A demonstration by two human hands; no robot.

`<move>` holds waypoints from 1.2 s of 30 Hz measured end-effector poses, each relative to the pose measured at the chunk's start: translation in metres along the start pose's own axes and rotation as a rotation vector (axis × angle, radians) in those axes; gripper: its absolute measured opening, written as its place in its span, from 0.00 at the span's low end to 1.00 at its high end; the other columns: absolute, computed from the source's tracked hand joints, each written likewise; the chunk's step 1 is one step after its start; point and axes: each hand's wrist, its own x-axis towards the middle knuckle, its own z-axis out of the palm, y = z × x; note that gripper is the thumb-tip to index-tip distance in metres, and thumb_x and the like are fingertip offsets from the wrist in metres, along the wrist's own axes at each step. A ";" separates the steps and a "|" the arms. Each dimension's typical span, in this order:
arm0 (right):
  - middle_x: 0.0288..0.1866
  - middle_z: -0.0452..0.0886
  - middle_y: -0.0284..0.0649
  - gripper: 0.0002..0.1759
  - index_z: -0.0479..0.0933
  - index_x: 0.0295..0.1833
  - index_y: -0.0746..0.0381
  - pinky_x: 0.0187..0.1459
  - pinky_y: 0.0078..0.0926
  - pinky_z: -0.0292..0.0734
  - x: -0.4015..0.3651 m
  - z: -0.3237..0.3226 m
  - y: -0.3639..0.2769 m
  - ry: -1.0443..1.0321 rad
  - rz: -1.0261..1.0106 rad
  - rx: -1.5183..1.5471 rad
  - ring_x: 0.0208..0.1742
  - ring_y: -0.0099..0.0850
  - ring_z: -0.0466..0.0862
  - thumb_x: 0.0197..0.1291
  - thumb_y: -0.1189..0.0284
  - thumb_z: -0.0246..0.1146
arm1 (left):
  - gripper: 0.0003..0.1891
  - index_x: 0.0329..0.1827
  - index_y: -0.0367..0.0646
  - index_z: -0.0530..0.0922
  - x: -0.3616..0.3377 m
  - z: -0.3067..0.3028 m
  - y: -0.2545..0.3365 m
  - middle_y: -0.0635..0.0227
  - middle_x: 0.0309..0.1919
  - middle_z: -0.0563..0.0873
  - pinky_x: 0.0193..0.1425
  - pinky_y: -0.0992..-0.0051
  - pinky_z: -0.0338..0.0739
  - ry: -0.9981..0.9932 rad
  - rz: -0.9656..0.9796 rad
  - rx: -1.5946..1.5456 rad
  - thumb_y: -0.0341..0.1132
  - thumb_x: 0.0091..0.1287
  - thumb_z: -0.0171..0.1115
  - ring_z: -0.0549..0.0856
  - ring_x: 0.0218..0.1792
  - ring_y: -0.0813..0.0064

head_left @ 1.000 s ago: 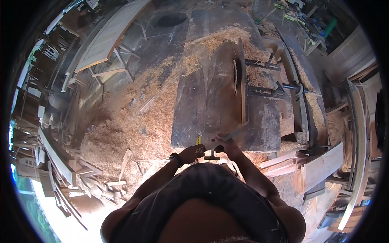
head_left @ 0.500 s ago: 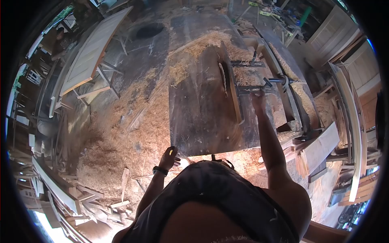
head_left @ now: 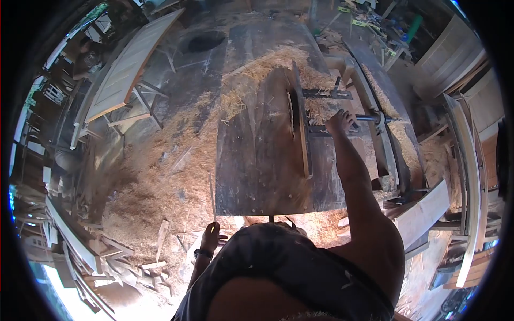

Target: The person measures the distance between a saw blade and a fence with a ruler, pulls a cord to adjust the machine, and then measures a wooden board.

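Observation:
My right hand [head_left: 340, 123] reaches over the workbench [head_left: 246, 176], with its fingers curled over the handle end of a bar clamp's screw [head_left: 367, 117]. The clamp's dark bar [head_left: 319, 129] runs beneath that hand. To its left a wooden board [head_left: 300, 123] stands on edge on the bench. My left hand [head_left: 211, 238], wearing a watch, hangs low by my body near the bench's front left corner, its fingers loosely apart. A thin strip [head_left: 212, 195] shows just above those fingers.
A second clamp bar [head_left: 326, 94] lies farther back among wood shavings [head_left: 278, 56]. A heavy timber frame [head_left: 377, 139] runs along the right side. A panelled door [head_left: 134, 64] rests on trestles at the left, near another person [head_left: 88, 59]. Scrap boards [head_left: 425, 206] lie at the right.
My right hand has moved from beside the clamp bar up onto the screw handle. My left hand has drawn back from the bench corner toward my body. The view has shifted slightly.

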 end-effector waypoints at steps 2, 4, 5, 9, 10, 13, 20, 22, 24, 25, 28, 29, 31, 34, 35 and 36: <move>0.78 0.61 0.50 0.46 0.62 0.74 0.65 0.74 0.51 0.52 0.015 0.016 0.012 0.341 0.093 0.120 0.79 0.48 0.59 0.53 0.54 0.68 | 0.29 0.72 0.45 0.63 -0.012 0.005 -0.004 0.53 0.38 0.87 0.27 0.67 0.85 0.044 0.024 0.034 0.55 0.77 0.52 0.90 0.31 0.60; 0.75 0.65 0.49 0.43 0.66 0.70 0.64 0.71 0.51 0.55 0.032 0.023 0.028 0.283 0.127 0.131 0.76 0.47 0.63 0.53 0.53 0.67 | 0.31 0.73 0.49 0.63 -0.025 0.008 -0.007 0.48 0.33 0.88 0.25 0.69 0.79 0.059 -0.059 -0.016 0.57 0.75 0.55 0.87 0.26 0.63; 0.72 0.69 0.48 0.40 0.70 0.67 0.64 0.68 0.50 0.58 0.038 0.031 0.034 0.229 0.178 0.126 0.73 0.46 0.66 0.53 0.52 0.66 | 0.31 0.73 0.48 0.63 -0.028 0.009 -0.014 0.48 0.34 0.88 0.26 0.68 0.79 0.077 -0.061 -0.014 0.57 0.75 0.55 0.88 0.27 0.62; 0.62 0.77 0.49 0.32 0.76 0.57 0.63 0.65 0.48 0.61 0.025 0.019 0.030 0.375 0.182 0.151 0.65 0.46 0.72 0.55 0.49 0.64 | 0.32 0.72 0.45 0.63 -0.042 0.020 -0.016 0.48 0.37 0.87 0.27 0.68 0.81 0.070 -0.091 -0.033 0.56 0.75 0.55 0.89 0.29 0.61; 0.54 0.81 0.47 0.28 0.79 0.52 0.62 0.63 0.48 0.63 0.026 0.020 0.033 0.456 0.134 0.151 0.61 0.46 0.76 0.56 0.49 0.63 | 0.32 0.72 0.45 0.63 -0.044 0.027 -0.013 0.48 0.37 0.87 0.27 0.68 0.81 0.080 -0.098 -0.039 0.56 0.75 0.55 0.89 0.29 0.61; 0.39 0.85 0.42 0.21 0.82 0.39 0.59 0.57 0.49 0.67 0.038 0.044 0.070 0.545 -0.204 0.173 0.50 0.46 0.81 0.57 0.51 0.63 | 0.29 0.70 0.47 0.65 -0.046 0.036 -0.008 0.48 0.36 0.87 0.27 0.66 0.85 0.066 -0.105 -0.018 0.54 0.75 0.57 0.89 0.28 0.59; 0.33 0.86 0.44 0.17 0.85 0.36 0.59 0.63 0.52 0.68 0.073 0.052 0.098 0.349 -0.624 0.285 0.47 0.49 0.84 0.59 0.55 0.67 | 0.27 0.67 0.47 0.68 -0.048 0.048 0.010 0.53 0.34 0.87 0.28 0.67 0.86 -0.050 -0.065 0.089 0.54 0.74 0.58 0.89 0.28 0.63; 0.45 0.86 0.47 0.23 0.84 0.49 0.53 0.60 0.54 0.72 0.046 0.045 0.081 0.914 -0.005 0.363 0.52 0.51 0.83 0.52 0.52 0.72 | 0.27 0.66 0.46 0.68 -0.059 0.049 0.020 0.54 0.34 0.87 0.28 0.67 0.86 -0.037 -0.059 0.081 0.54 0.74 0.58 0.89 0.28 0.63; 0.57 0.82 0.53 0.40 0.72 0.70 0.52 0.64 0.47 0.70 0.045 0.040 0.076 0.683 0.269 0.513 0.57 0.51 0.82 0.52 0.51 0.72 | 0.26 0.65 0.46 0.69 -0.066 0.049 0.021 0.55 0.33 0.87 0.28 0.67 0.86 -0.029 -0.067 0.090 0.55 0.74 0.58 0.89 0.28 0.64; 0.53 0.83 0.54 0.40 0.73 0.67 0.59 0.62 0.44 0.73 0.055 0.038 0.079 0.322 0.358 0.740 0.56 0.48 0.83 0.51 0.52 0.72 | 0.26 0.64 0.46 0.70 -0.067 0.049 0.018 0.55 0.34 0.87 0.28 0.67 0.86 -0.019 -0.063 0.098 0.55 0.74 0.58 0.89 0.29 0.64; 0.50 0.85 0.54 0.38 0.75 0.63 0.66 0.56 0.43 0.77 0.077 0.052 0.071 -0.035 0.568 1.024 0.54 0.46 0.84 0.50 0.56 0.71 | 0.26 0.64 0.45 0.71 -0.071 0.051 0.010 0.55 0.36 0.87 0.28 0.67 0.87 0.003 -0.058 0.098 0.55 0.74 0.58 0.90 0.29 0.64; 0.49 0.85 0.53 0.35 0.76 0.61 0.67 0.53 0.45 0.79 0.084 0.063 0.064 0.006 0.717 1.108 0.53 0.46 0.85 0.49 0.59 0.70 | 0.27 0.64 0.45 0.71 -0.073 0.053 0.008 0.54 0.36 0.87 0.29 0.67 0.87 -0.008 -0.053 0.103 0.55 0.74 0.58 0.90 0.29 0.64; 0.47 0.85 0.52 0.29 0.77 0.57 0.66 0.50 0.43 0.79 0.091 0.074 0.070 -0.015 0.691 1.169 0.51 0.46 0.85 0.51 0.60 0.69 | 0.28 0.65 0.44 0.71 -0.075 0.053 0.003 0.56 0.36 0.86 0.29 0.67 0.87 -0.018 -0.059 0.127 0.55 0.73 0.60 0.90 0.30 0.65; 0.45 0.85 0.51 0.21 0.80 0.51 0.63 0.46 0.42 0.80 0.116 0.097 0.091 -0.178 0.409 1.144 0.48 0.45 0.85 0.55 0.62 0.66 | 0.27 0.65 0.44 0.73 -0.081 0.053 -0.009 0.57 0.35 0.87 0.28 0.69 0.86 -0.002 -0.017 0.123 0.54 0.73 0.60 0.90 0.30 0.68; 0.44 0.85 0.51 0.18 0.80 0.49 0.62 0.44 0.41 0.80 0.134 0.109 0.104 -0.249 0.247 1.088 0.47 0.44 0.85 0.56 0.63 0.66 | 0.25 0.64 0.45 0.74 -0.082 0.052 -0.015 0.59 0.34 0.87 0.28 0.69 0.86 0.004 -0.025 0.084 0.53 0.73 0.61 0.90 0.30 0.69; 0.43 0.85 0.50 0.16 0.81 0.47 0.62 0.43 0.41 0.80 0.157 0.122 0.119 -0.317 0.058 1.009 0.46 0.44 0.85 0.57 0.64 0.65 | 0.25 0.64 0.45 0.74 -0.086 0.051 -0.018 0.59 0.34 0.87 0.28 0.69 0.86 0.013 -0.027 0.070 0.53 0.73 0.61 0.90 0.30 0.69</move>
